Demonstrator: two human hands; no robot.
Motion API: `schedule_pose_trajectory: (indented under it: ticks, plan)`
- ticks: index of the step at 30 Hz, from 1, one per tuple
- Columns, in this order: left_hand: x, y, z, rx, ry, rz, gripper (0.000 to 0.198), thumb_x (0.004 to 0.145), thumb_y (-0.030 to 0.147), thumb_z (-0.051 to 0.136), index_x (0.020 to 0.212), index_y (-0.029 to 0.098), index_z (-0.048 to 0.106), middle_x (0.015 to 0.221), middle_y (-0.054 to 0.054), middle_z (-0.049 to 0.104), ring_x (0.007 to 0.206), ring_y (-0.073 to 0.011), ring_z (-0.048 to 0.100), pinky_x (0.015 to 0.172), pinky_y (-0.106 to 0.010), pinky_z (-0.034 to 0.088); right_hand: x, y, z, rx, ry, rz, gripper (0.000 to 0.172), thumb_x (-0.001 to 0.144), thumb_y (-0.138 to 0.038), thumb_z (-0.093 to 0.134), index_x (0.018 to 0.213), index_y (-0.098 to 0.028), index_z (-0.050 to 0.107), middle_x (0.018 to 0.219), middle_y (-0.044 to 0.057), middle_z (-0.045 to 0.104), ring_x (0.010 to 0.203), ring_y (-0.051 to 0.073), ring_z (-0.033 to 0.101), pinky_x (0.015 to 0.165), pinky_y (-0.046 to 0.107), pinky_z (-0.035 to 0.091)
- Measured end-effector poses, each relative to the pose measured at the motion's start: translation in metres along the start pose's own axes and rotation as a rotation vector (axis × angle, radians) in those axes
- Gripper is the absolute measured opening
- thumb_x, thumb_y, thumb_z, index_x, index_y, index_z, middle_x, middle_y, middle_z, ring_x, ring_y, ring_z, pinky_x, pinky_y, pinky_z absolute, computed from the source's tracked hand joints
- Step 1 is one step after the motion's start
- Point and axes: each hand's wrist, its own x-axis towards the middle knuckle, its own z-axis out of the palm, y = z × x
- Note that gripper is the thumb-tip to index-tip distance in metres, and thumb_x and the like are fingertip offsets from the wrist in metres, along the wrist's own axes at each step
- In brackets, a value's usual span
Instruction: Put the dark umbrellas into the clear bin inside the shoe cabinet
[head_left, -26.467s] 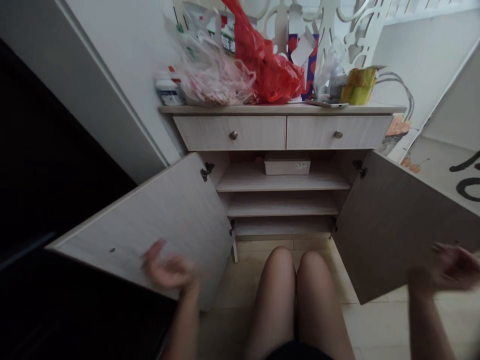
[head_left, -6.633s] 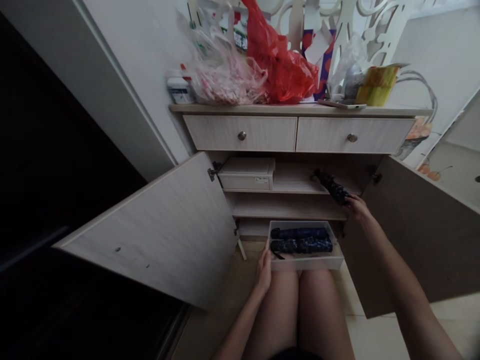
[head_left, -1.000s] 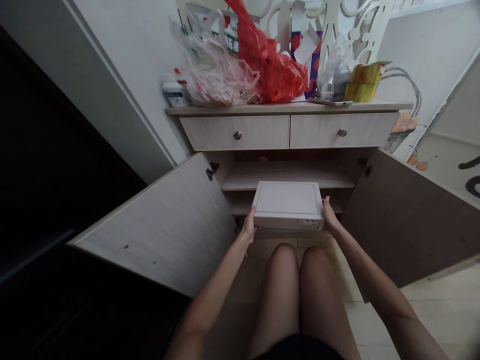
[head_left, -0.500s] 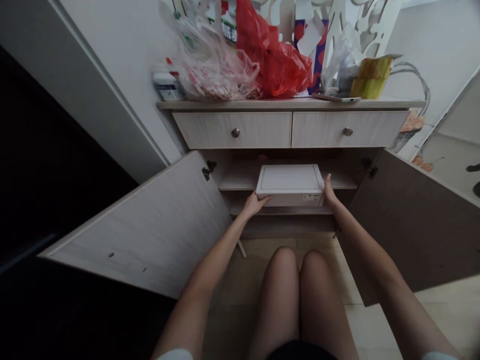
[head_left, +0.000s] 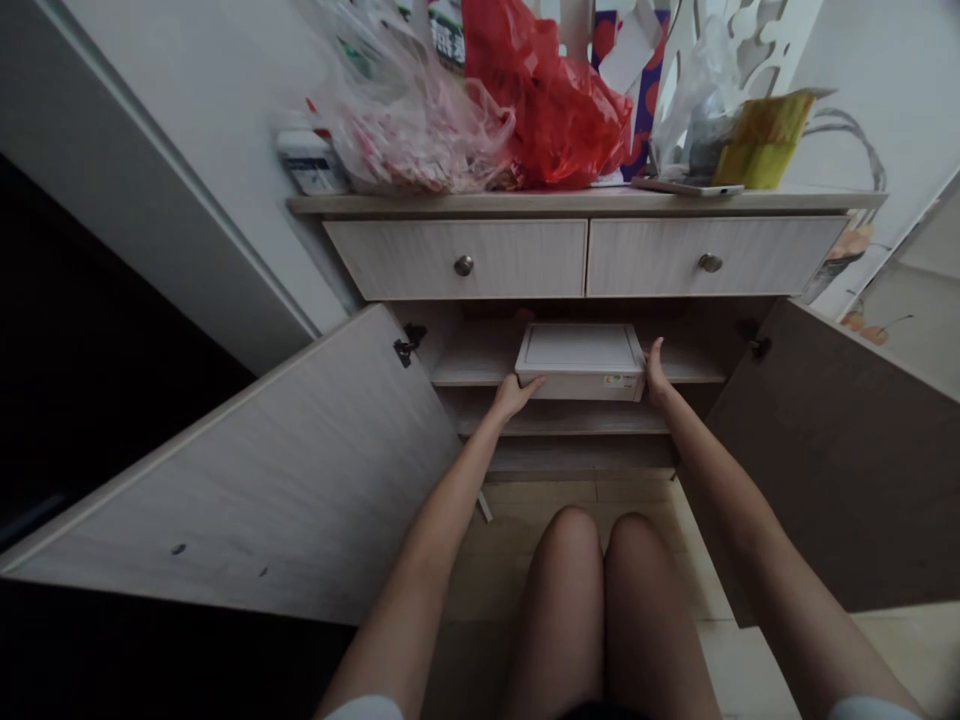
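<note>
Two-handed hold on a box at an opened cupboard. The wood-grained cabinet (head_left: 525, 248) faced the person squarely, with its left door (head_left: 247, 480) and right door (head_left: 832, 460) swung wide, so that both forearms reached in between them. The upper shelf (head_left: 471, 366) lay beneath the two drawers. The white box (head_left: 581, 348) was at the middle of this shelf, its front jutting past the shelf's edge; whether its underside bore on the board could not be told. The left hand (head_left: 512, 397) gripped the lower left front corner, thumb laid across the front; the right hand (head_left: 657, 372) clasped the right side, thumb raised, its other fingers largely hidden. As a judgement, good practice called for equal support from both hands, a level box square to the shelf, and fingers kept from being pinched between base and board.

Lettering: the largest stood on a green package (head_left: 448, 40) behind the bags, in pale Chinese characters, partly covered and not securely legible. A white bottle (head_left: 312, 165) bore a dark label with print too blurred to read. Smallest was the sticker (head_left: 619, 381) on the box's front, showing a greenish mark and illegible fine print; no brand could be made out.
</note>
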Motion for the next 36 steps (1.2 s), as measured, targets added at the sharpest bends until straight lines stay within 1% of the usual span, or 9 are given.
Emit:
schedule_pose_trajectory:
  ticks: [2, 3, 5, 8, 10, 16, 22, 29, 36]
  plan:
    - [-0.003, -0.008, 0.006, 0.016, 0.083, 0.017, 0.039, 0.078, 0.046, 0.075, 0.094, 0.011, 0.071, 0.091, -0.013, 0.075, 0.092, -0.0290, 0.070, 0.082, -0.035, 0.053, -0.010, 0.011, -0.001, 0.036, 0.161, 0.039, 0.099, 0.082, -0.089, 0.003, 0.129, -0.024, 0.060, 0.125, 0.014, 0.066, 0.118, 0.030, 0.061, 0.101, 0.051, 0.047]
    - [-0.006, -0.014, 0.010, 0.000, 0.149, 0.049, 0.038, 0.080, 0.045, 0.073, 0.098, 0.011, 0.072, 0.096, -0.014, 0.075, 0.095, -0.0286, 0.070, 0.085, -0.035, 0.052, -0.019, 0.017, -0.002, 0.025, 0.242, 0.012, 0.097, 0.082, -0.089, 0.006, 0.129, -0.022, 0.059, 0.126, 0.016, 0.065, 0.117, 0.030, 0.062, 0.100, 0.050, 0.047]
    - [-0.012, -0.025, 0.017, -0.036, 0.279, 0.114, 0.034, 0.083, 0.039, 0.071, 0.104, 0.013, 0.073, 0.105, -0.015, 0.075, 0.102, -0.0277, 0.069, 0.090, -0.035, 0.051, -0.041, 0.032, -0.003, -0.085, 0.346, -0.141, 0.089, 0.082, -0.088, 0.026, 0.127, -0.018, 0.059, 0.126, 0.018, 0.064, 0.116, 0.029, 0.061, 0.101, 0.048, 0.046]
    - [-0.016, -0.036, 0.026, -0.003, 0.363, 0.152, 0.028, 0.082, 0.035, 0.071, 0.102, 0.015, 0.076, 0.105, -0.015, 0.076, 0.102, -0.0277, 0.069, 0.092, -0.036, 0.051, -0.068, 0.049, -0.005, -0.329, 0.335, -0.329, 0.074, 0.078, -0.077, 0.055, 0.116, -0.016, 0.063, 0.115, 0.017, 0.068, 0.109, 0.029, 0.063, 0.099, 0.046, 0.047]
    - [-0.013, -0.038, 0.028, 0.058, 0.370, 0.156, 0.027, 0.082, 0.035, 0.072, 0.100, 0.016, 0.077, 0.103, -0.015, 0.076, 0.099, -0.0275, 0.070, 0.090, -0.036, 0.051, -0.071, 0.053, -0.005, -0.408, 0.332, -0.335, 0.066, 0.079, -0.073, 0.056, 0.111, -0.015, 0.066, 0.107, 0.017, 0.070, 0.101, 0.029, 0.065, 0.094, 0.045, 0.049]
    - [0.009, -0.023, 0.028, 0.224, 0.300, 0.072, 0.034, 0.088, 0.037, 0.068, 0.112, 0.016, 0.076, 0.104, -0.016, 0.076, 0.096, -0.0267, 0.071, 0.085, -0.032, 0.049, -0.038, 0.048, -0.002, -0.453, 0.316, -0.186, 0.057, 0.080, -0.066, 0.057, 0.106, -0.017, 0.068, 0.099, 0.015, 0.074, 0.089, 0.030, 0.071, 0.083, 0.042, 0.053]
    - [0.028, -0.011, 0.033, 0.290, 0.254, 0.021, 0.039, 0.093, 0.042, 0.061, 0.122, 0.018, 0.071, 0.113, -0.016, 0.074, 0.101, -0.0273, 0.070, 0.083, -0.030, 0.047, -0.005, 0.049, 0.001, -0.520, 0.284, -0.177, 0.044, 0.080, -0.057, 0.061, 0.099, -0.018, 0.066, 0.100, 0.016, 0.074, 0.094, 0.032, 0.071, 0.084, 0.044, 0.053]
    - [0.055, -0.005, 0.039, 0.276, 0.215, 0.008, 0.034, 0.094, 0.038, 0.059, 0.118, 0.018, 0.073, 0.113, -0.016, 0.074, 0.104, -0.0279, 0.070, 0.083, -0.030, 0.047, 0.028, 0.058, 0.004, -0.551, 0.267, -0.175, 0.035, 0.080, -0.049, 0.063, 0.097, -0.018, 0.064, 0.100, 0.017, 0.074, 0.095, 0.031, 0.070, 0.085, 0.043, 0.053]
    - [0.086, -0.008, 0.044, 0.219, 0.198, -0.005, 0.033, 0.094, 0.035, 0.059, 0.116, 0.016, 0.073, 0.118, -0.017, 0.073, 0.107, -0.0277, 0.069, 0.082, -0.028, 0.048, 0.059, 0.064, 0.008, -0.578, 0.244, -0.139, 0.030, 0.080, -0.043, 0.063, 0.097, -0.019, 0.064, 0.098, 0.014, 0.074, 0.093, 0.029, 0.070, 0.084, 0.040, 0.053]
